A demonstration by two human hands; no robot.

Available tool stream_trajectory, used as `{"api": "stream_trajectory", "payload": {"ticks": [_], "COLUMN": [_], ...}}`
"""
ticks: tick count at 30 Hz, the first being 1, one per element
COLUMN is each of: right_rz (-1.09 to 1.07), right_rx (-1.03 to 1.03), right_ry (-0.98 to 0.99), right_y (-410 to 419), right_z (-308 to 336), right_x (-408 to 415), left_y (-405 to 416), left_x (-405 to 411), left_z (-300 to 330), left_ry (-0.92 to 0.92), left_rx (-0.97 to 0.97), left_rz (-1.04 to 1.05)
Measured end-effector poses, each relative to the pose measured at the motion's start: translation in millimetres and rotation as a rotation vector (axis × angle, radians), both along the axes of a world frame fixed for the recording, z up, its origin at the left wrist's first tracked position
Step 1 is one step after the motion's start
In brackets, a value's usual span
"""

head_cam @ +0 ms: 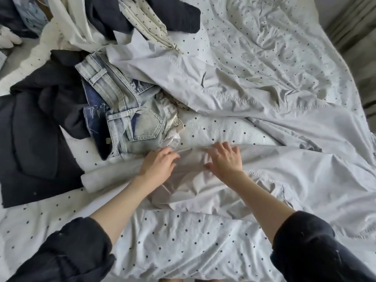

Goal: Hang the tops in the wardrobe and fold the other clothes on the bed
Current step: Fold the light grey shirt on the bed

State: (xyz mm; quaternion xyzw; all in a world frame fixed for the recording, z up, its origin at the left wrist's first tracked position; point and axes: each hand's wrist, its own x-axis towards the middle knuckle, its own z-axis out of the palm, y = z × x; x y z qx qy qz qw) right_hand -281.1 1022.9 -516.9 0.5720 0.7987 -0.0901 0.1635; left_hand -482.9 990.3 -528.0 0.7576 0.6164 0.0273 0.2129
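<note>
The duvet cover (193, 241) is white with small dark dots. The garment (264, 180) spread over it is plain white. The jeans (130, 110) are pale, faded blue with darker blue inside. A jacket (30, 139) at the left is dark navy, as are both sleeves (67, 251).

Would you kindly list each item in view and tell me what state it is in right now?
White garment: spread out, creased, unfolded, under both hands.
Left hand: fingers loosely bent, resting on the white garment.
Right hand: open, fingers spread, pressing the white garment.
Light-wash jeans: crumpled, unfolded.
Dark garment: lying loose at the bed's left, unfolded.
Polka-dot bedding: wrinkled.
</note>
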Motion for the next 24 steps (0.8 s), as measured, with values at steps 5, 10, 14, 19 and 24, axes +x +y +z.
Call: {"api": "stream_trajectory", "payload": {"ticks": [5, 10, 14, 19, 24], "right_rz": [0.048, -0.016, -0.165, -0.289, -0.321], "right_rx": [0.095, 0.068, 0.041, 0.103, 0.142], "right_ry": [-0.014, 0.084, 0.322, 0.305, 0.271], "right_y": [5, 23, 45, 69, 43], "right_z": [-12, -4, 21, 34, 25], "right_x": [11, 12, 10, 16, 4], "left_y": [13, 29, 58, 104, 79], "left_x": [4, -19, -41, -48, -26], "left_z": [-27, -3, 34, 71, 59], "left_ry": [0.14, -0.073, -0.179, -0.176, -0.128], "left_rx": [0.078, 0.066, 0.039, 0.268, 0.168], "left_rz": [0.042, 0.155, 0.227, 0.279, 0.104]}}
